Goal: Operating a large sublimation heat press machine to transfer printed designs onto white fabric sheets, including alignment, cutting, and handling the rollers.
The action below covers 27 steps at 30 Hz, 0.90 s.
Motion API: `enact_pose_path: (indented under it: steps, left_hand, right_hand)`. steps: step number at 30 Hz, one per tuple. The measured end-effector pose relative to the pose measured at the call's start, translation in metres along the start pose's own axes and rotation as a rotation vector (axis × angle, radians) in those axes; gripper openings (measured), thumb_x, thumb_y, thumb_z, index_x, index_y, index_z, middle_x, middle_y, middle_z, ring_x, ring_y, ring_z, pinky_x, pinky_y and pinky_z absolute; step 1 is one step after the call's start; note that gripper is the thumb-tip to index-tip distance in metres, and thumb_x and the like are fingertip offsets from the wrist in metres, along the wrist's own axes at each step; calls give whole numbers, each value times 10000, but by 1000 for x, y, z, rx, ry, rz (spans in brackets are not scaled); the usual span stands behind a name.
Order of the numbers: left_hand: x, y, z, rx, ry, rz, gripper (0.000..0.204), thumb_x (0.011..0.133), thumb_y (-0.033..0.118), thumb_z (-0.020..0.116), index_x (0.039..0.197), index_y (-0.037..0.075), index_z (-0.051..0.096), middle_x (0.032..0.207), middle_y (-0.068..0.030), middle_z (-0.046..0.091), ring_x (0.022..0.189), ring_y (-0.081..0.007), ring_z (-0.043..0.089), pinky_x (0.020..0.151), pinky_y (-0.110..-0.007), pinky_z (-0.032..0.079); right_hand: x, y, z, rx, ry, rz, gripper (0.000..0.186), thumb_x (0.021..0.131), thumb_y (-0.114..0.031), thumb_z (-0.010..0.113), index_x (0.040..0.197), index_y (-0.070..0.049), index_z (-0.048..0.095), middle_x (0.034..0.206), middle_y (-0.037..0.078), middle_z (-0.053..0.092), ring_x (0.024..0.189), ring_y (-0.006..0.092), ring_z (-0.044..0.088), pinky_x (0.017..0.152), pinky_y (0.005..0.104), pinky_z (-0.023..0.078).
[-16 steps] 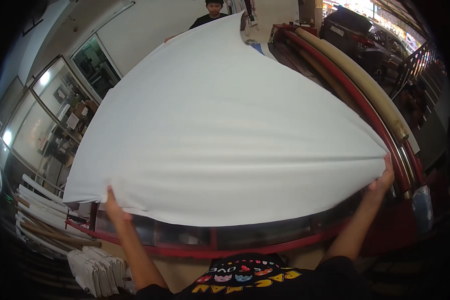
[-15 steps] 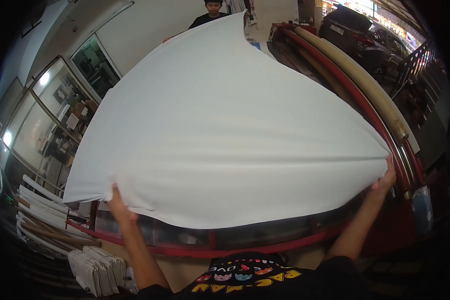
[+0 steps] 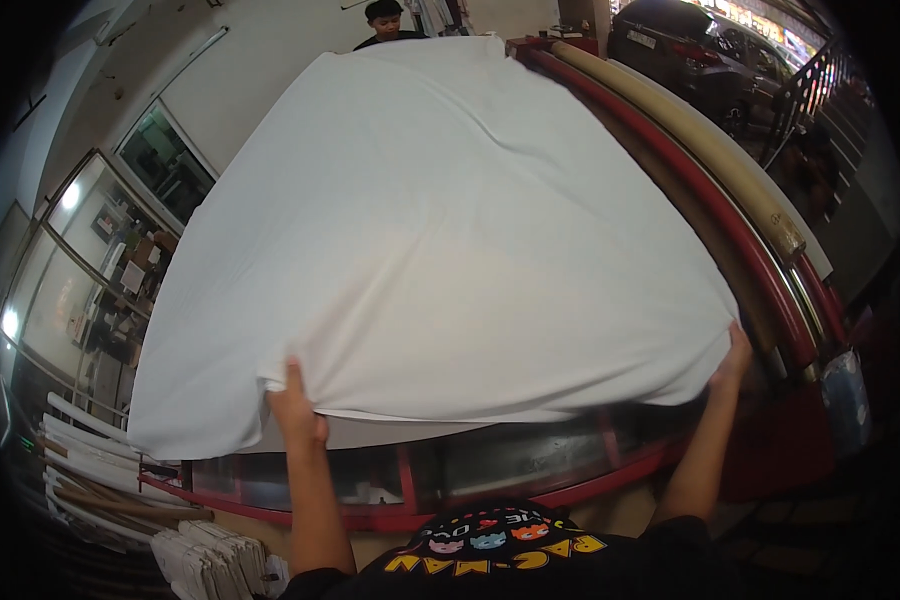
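Observation:
A large white sheet of cloth [image 3: 440,220] covers most of a red-framed table with dark panels [image 3: 410,488], with creases running across it. My left hand [image 3: 295,400] grips the near edge left of centre, where a fold of cloth rises beside my thumb. My right hand [image 3: 730,355] grips the sheet's near right corner beside the rollers. At the far end a person in a dark top [image 3: 388,35] stands behind the cloth, their hands hidden.
A tan roll [image 3: 690,130] and a red roller [image 3: 670,170] run along the right side. A dark car [image 3: 700,60] stands at upper right. Long white tubes [image 3: 90,425] and a stack of white bundles [image 3: 205,560] lie at lower left. Glass partitions [image 3: 70,270] line the left.
My left hand has moved right and my right hand left and down. The taut sheet has dropped into looser creases, and its far end now lies flatter across the table.

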<state>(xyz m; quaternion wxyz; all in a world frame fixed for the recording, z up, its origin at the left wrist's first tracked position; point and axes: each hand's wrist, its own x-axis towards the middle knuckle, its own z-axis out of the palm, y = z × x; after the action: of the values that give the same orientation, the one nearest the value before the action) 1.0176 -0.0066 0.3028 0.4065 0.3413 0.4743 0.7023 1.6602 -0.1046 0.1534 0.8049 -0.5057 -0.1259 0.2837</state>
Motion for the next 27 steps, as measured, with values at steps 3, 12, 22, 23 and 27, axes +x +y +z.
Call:
enact_pose_path:
  steps: [3,12,22,23,27]
  left_hand:
    - [37,-19,-66,-46,176,-16,359,958,145,585,1242,-69,531,1209,-173,612,1054,-280,635,903,-397,550]
    - [63,-82,-254,-165,484,-286,446,952,247,553,1285,-44,499,1254,-163,590,1098,-336,610,944,-487,520]
    - [29,-152,-361,-62,655,-532,411,785,123,587,1135,-82,522,1139,-195,600,1018,-366,625,885,-559,528]
    - [25,-153,-363,16,721,-549,401,771,99,580,1117,-96,520,1119,-196,606,954,-365,645,821,-560,547]
    - [11,-160,-369,217,859,-570,398,763,94,580,1104,-102,520,1104,-194,610,885,-354,651,791,-552,553]
  right_hand:
    - [-18,30,16,-78,-40,73,375,947,-245,573,1154,65,614,1113,154,663,1010,254,641,908,356,491]
    - [-73,106,35,-161,8,110,322,969,-225,577,1095,65,639,1011,104,681,914,179,627,855,307,476]
    - [-97,92,-6,-435,258,-21,303,961,-206,573,1062,71,645,972,88,675,874,156,599,818,297,460]
    - [-98,91,-12,-445,316,-37,281,954,-195,577,1030,65,651,933,71,667,841,145,582,791,293,455]
    - [-105,92,-33,-547,279,-67,217,926,-167,598,899,44,641,806,29,603,745,121,511,699,287,428]
